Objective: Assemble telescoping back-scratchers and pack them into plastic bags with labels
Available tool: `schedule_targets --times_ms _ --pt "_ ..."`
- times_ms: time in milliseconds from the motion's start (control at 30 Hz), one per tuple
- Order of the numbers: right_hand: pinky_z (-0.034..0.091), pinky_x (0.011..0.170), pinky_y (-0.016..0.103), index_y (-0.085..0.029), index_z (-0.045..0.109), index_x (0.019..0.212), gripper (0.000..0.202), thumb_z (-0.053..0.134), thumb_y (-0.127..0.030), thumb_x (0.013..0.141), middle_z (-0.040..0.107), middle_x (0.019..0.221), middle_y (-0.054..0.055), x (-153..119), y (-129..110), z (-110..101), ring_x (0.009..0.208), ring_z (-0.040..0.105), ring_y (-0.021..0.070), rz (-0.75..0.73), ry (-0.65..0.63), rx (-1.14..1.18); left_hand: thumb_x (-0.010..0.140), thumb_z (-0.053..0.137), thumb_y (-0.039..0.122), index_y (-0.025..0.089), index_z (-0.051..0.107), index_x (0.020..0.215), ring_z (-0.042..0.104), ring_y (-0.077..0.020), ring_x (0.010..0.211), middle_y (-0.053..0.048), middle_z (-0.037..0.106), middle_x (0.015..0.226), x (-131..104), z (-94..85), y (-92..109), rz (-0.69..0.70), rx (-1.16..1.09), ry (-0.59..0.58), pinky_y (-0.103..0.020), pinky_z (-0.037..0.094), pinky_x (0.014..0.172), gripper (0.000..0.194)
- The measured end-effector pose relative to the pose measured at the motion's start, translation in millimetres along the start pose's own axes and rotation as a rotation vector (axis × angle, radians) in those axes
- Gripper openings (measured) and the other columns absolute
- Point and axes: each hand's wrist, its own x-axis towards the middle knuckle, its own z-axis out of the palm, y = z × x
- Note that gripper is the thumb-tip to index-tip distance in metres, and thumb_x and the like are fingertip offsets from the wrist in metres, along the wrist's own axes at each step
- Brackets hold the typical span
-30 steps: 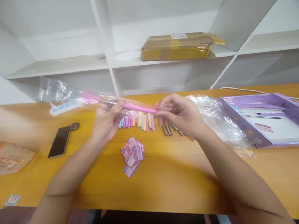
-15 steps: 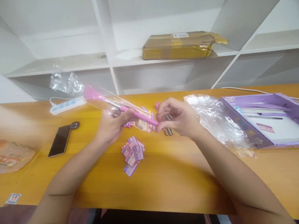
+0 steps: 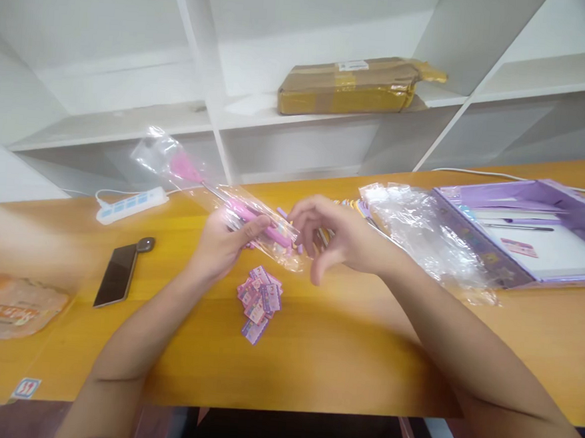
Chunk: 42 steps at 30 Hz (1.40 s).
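Observation:
My left hand (image 3: 216,246) is closed around a pink-handled tool (image 3: 242,210) with a metal shaft and a flared pink head. The tool lies inside a clear plastic sleeve (image 3: 153,150) and points up to the left. Close to the sleeve's lower right end is my right hand (image 3: 346,239), its fingers curled but apart and its thumb pointing down, holding nothing. Below the hands a heap of small pink and purple cards (image 3: 261,300) rests on the table. Small coloured pieces lie behind the hands, mostly hidden.
To the right sit crumpled clear plastic bags (image 3: 416,234) and an open purple box (image 3: 523,282). A phone (image 3: 117,275), a power strip (image 3: 133,206) and an orange-printed plastic package (image 3: 13,306) occupy the left. Shelves behind hold a taped brown parcel (image 3: 346,92).
My right hand has opened, its thumb coming away from the handle's end. The tool has slid up inside the sleeve, whose lower end now extends past the handle.

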Motion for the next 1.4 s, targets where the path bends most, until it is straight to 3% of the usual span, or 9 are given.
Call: schedule_targets --times_ms 67,133,333,467,700,800,933,1100,1400 --pt "0.05 0.06 0.024 -0.024 0.061 0.129 0.088 0.104 -0.059 0.061 0.07 0.095 -0.001 -3 3 -8 0.068 0.063 0.01 -0.073 -0.027 -0.005 0.074 0.101 0.049 0.019 0.076 0.097 0.073 -0.0156 0.07 -0.004 0.079 0.083 0 0.5 6 -0.032 -0.034 0.029 -0.023 0.053 0.057 0.045" --pt "0.051 0.064 0.025 -0.025 0.064 0.133 0.086 0.103 -0.059 0.064 0.068 0.097 -0.001 -4 3 -15 0.07 0.062 0.0101 -0.149 -0.037 -0.082 0.072 0.102 0.047 0.019 0.074 0.099 0.074 -0.0157 0.07 -0.003 0.079 0.084 0 0.9 10 -0.057 -0.065 0.038 -0.023 0.055 0.058 0.048" --pt "0.053 0.079 0.03 -0.028 0.079 0.122 0.026 0.084 -0.035 0.098 0.065 0.096 0.001 -5 -10 -17 0.078 0.06 0.0113 -0.3 -0.035 -0.357 0.075 0.1 0.042 0.019 0.073 0.099 0.073 -0.0143 0.069 -0.003 0.079 0.086 2 -1.1 9 -0.064 -0.098 0.015 -0.023 0.055 0.058 0.043" --pt "0.053 0.08 0.031 -0.026 0.083 0.104 0.006 0.08 -0.03 0.102 0.061 0.097 0.002 -4 -12 -10 0.083 0.06 0.0122 -0.373 0.01 -0.385 0.077 0.099 0.043 0.02 0.074 0.096 0.072 -0.0146 0.067 -0.004 0.08 0.086 2 -1.9 5 -0.046 -0.055 0.009 -0.023 0.052 0.054 0.039" --pt "0.048 0.062 0.025 -0.022 0.081 0.098 0.01 0.083 -0.031 0.099 0.062 0.1 0.004 1 -14 -1 0.081 0.06 0.0114 -0.384 0.11 -0.387 0.086 0.092 0.047 0.019 0.082 0.088 0.076 -0.0195 0.077 -0.007 0.082 0.084 1 -2.9 -10 0.018 0.097 -0.133 -0.03 0.062 0.073 0.03" --pt "0.05 0.065 0.026 -0.022 0.08 0.098 0.01 0.08 -0.031 0.101 0.067 0.098 0.004 2 -15 2 0.081 0.063 0.0126 -0.35 0.122 -0.425 0.091 0.088 0.05 0.019 0.083 0.087 0.077 -0.0201 0.082 -0.008 0.082 0.086 1 -0.2 -11 0.031 0.111 -0.24 -0.031 0.063 0.079 0.031" --pt "0.051 0.071 0.029 -0.021 0.079 0.097 0.012 0.076 -0.03 0.105 0.072 0.092 0.004 2 -15 3 0.083 0.066 0.0145 -0.29 0.116 -0.449 0.093 0.084 0.055 0.02 0.084 0.097 0.077 -0.0215 0.086 -0.009 0.081 0.094 1 2.5 -8 0.041 0.122 -0.287 -0.032 0.064 0.077 0.036" --pt "0.054 0.077 0.031 -0.021 0.077 0.096 0.012 0.076 -0.03 0.104 0.075 0.093 0.004 2 -14 5 0.087 0.069 0.0162 -0.297 0.131 -0.447 0.083 0.096 0.04 0.022 0.082 0.101 0.076 -0.0212 0.093 -0.007 0.08 0.1 -2 3.4 -6 0.01 0.164 -0.364 -0.031 0.063 0.08 0.029" --pt "0.053 0.073 0.032 -0.022 0.076 0.096 0.013 0.076 -0.032 0.105 0.073 0.091 0.004 1 -14 5 0.082 0.067 0.0168 -0.272 0.158 -0.466 0.085 0.092 0.04 0.022 0.083 0.106 0.077 -0.0248 0.102 -0.01 0.08 0.109 -5 7.6 -3 -0.066 0.212 -0.395 -0.035 0.063 0.085 0.029"
